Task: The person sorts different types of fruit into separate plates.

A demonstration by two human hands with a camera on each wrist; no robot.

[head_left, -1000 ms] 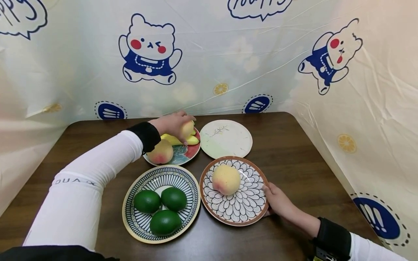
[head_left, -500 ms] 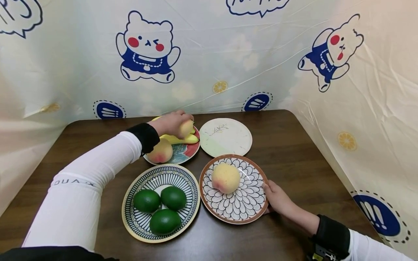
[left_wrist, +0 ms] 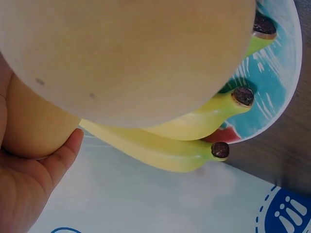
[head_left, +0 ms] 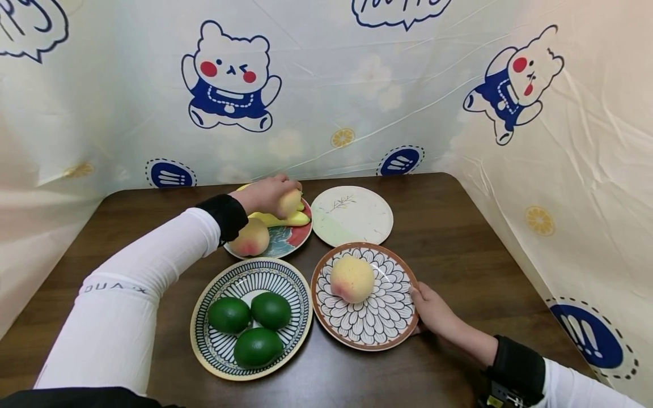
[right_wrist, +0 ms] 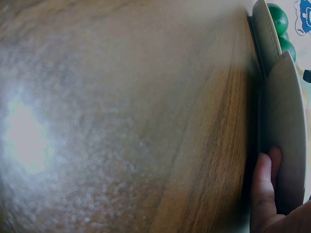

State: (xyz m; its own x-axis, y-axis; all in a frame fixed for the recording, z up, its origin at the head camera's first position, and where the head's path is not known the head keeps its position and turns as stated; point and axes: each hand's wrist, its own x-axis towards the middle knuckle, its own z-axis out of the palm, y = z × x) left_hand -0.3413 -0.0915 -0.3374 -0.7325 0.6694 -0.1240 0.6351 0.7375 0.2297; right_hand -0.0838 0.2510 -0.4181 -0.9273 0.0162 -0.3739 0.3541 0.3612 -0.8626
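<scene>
My left hand holds a peach over the colourful plate at the back left; in the left wrist view its fingers curl round that peach. Yellow bananas lie on this plate under the hand, along with a second peach. My right hand grips the right rim of a brown-edged petal-patterned plate, which carries another peach. From the right wrist, the fingers show against the outside of that plate.
Beside the petal plate is a blue-and-white striped plate bearing green avocado-like fruits. A pale plate with a leaf sprig sits behind, on the dark wooden table. A printed cloth hangs along the back and sides.
The peach in my left hand has shifted very slightly left. My right hand keeps its grip on the petal plate, and the plates stay where they were.
</scene>
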